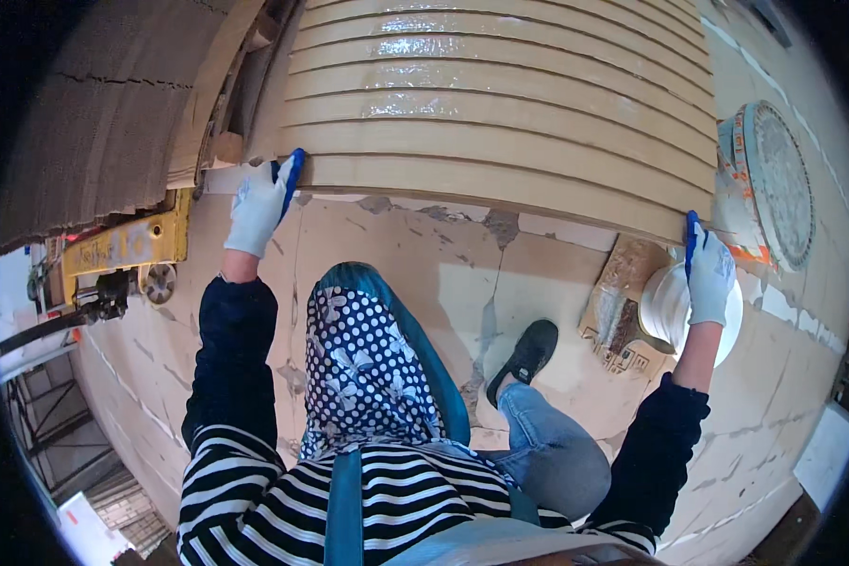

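Cracked floor [453,269], stacked tan sheets [500,113] between gloved hands [258,208] [709,275], wide apart at near corners, grip unclear

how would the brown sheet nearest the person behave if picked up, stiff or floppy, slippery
The nearest brown sheet is probably fairly stiff, as its edge looks even, without sagging folds. Being broad and thin, it may flex midway. It could be slippery too, given the shiny glints on the stack.

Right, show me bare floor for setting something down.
Bare floor lies between the layered stack and the polka-dot cloth, and between the yellow frame and left forearm. It's crowded beside the right hand: white roll, tan piece.
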A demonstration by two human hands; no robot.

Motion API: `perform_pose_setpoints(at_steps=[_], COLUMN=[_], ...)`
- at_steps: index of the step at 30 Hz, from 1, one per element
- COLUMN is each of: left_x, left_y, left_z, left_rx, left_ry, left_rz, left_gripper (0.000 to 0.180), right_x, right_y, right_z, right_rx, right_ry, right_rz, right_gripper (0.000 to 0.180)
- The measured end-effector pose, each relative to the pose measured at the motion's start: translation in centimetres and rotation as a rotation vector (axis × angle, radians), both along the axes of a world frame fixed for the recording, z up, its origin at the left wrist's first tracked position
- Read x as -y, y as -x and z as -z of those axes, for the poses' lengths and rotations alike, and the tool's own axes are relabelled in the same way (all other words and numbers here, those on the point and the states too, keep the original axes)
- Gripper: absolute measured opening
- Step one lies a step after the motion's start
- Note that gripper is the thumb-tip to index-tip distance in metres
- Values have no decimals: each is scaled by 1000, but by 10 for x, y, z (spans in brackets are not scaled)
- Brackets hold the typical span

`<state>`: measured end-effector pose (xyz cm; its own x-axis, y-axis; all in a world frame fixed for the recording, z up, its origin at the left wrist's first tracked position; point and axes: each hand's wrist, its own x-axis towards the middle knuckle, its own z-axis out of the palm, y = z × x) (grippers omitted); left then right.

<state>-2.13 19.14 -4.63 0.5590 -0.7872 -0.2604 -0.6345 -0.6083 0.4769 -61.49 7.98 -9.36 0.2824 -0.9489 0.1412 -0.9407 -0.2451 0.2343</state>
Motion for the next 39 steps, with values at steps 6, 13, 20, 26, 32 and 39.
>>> perform_pose_setpoints(at_steps=[6, 13, 20, 26, 32, 39], left_x=[15, 20, 45, 54, 42, 9], left_y=[-8, -8, -40, -14, -55, -20], left_z=[-29, 46, 78, 69, 66, 24], left_rx=[16, -590, 170, 489, 401, -364], left_ry=[25, 1065, 783, 465, 641, 148], left_rz=[10, -239, -244, -247, 29, -148], left_gripper=[45, 33, 33, 39, 40, 37], right_x=[8, 18, 42, 44, 55, 10], right_y=[-24, -11, -49, -44, 5, 29], right_z=[-75, 29, 10, 13, 25, 44], right_rx=[757, 1637, 792, 776, 863, -89], right_ry=[-328, 303, 187, 264, 38, 130], right_rz=[610, 369, 566, 534, 267, -31], right_gripper=[42, 42, 40, 39, 30, 44])
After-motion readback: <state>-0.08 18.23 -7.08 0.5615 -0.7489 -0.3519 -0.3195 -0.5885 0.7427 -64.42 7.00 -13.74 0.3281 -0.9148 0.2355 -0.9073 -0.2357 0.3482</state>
